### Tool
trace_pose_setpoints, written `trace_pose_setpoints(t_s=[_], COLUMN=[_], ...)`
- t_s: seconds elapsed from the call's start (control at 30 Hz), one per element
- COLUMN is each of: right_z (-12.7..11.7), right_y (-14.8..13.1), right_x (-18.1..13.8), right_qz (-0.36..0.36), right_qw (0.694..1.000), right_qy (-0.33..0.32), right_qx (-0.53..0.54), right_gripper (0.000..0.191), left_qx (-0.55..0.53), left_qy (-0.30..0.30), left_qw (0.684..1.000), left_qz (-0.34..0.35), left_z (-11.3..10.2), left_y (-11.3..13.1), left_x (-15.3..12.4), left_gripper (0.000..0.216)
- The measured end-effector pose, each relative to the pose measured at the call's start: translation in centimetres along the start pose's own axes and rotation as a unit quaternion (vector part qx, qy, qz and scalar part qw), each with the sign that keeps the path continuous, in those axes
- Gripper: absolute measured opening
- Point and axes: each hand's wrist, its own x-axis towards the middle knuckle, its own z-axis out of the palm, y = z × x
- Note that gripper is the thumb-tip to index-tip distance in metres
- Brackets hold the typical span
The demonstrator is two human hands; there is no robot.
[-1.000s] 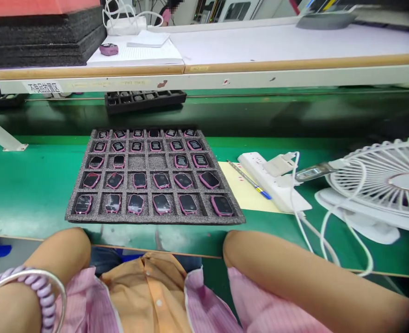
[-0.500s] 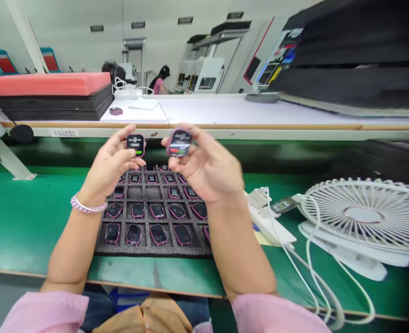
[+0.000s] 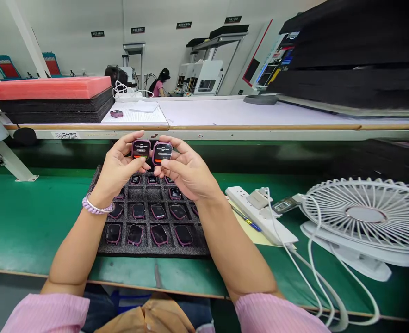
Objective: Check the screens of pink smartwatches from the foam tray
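Note:
My left hand (image 3: pixel 119 166) grips a purple-framed smartwatch (image 3: pixel 141 149) without a strap, its screen lit and my thumb on its lower edge. A matching smartwatch (image 3: pixel 162 151) is held in my right hand (image 3: pixel 187 171), the thumb at the bottom of its lit screen. Both watches stand side by side, facing me, with white text and coloured strips on their screens. Below them lies a dark foam tray (image 3: pixel 145 249) of square compartments. Several more watches sit in it, such as one dark-screened watch (image 3: pixel 159 235) in the front row; my arms hide parts of the tray.
To the right are a white power strip (image 3: pixel 237 192), a pen (image 3: pixel 246 218), cables and a white fan (image 3: pixel 366 215). A shelf (image 3: pixel 211 113) runs behind, bearing foam stacks (image 3: pixel 55 88), papers and another watch (image 3: pixel 116 113). A co-worker (image 3: pixel 161 83) sits far back.
My right hand has moved left and turned its watch to face me, now close beside the other. My left hand has shifted slightly right, its thumb lower on the screen.

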Motion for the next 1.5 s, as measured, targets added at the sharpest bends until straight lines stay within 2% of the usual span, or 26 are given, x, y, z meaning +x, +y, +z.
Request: trace_pose_setpoints(t_s=[0.37, 0.83, 1.0, 1.27, 1.5], right_z=[0.22, 0.34, 0.39, 0.27, 0.05], right_y=[0.27, 0.09, 0.38, 0.96, 0.76], right_x=[0.32, 0.27, 0.38, 0.56, 0.55], right_qz=[-0.008, -0.014, -0.006, -0.008, -0.006], right_qw=[1.0, 1.0, 1.0, 0.999, 1.0], right_qy=[0.014, 0.01, 0.015, 0.021, 0.014], right_qx=[0.006, 0.017, 0.025, 0.03, 0.008], right_gripper=[0.051, 0.052, 0.045, 0.055, 0.051], left_qx=[0.001, 0.006, 0.008, 0.019, 0.028], left_qy=[0.0, 0.007, 0.004, 0.006, -0.004], left_qw=[1.0, 1.0, 1.0, 1.0, 1.0], left_qz=[-0.014, -0.009, -0.003, 0.015, 0.011], left_z=[0.51, 0.62, 0.56, 0.58, 0.45], left_y=[0.56, 0.71, 0.48, 0.02, 0.12], left_x=[-0.22, -0.14, -0.18, -0.08, -0.12], left_gripper=[0.051, 0.048, 0.041, 0.037, 0.041])
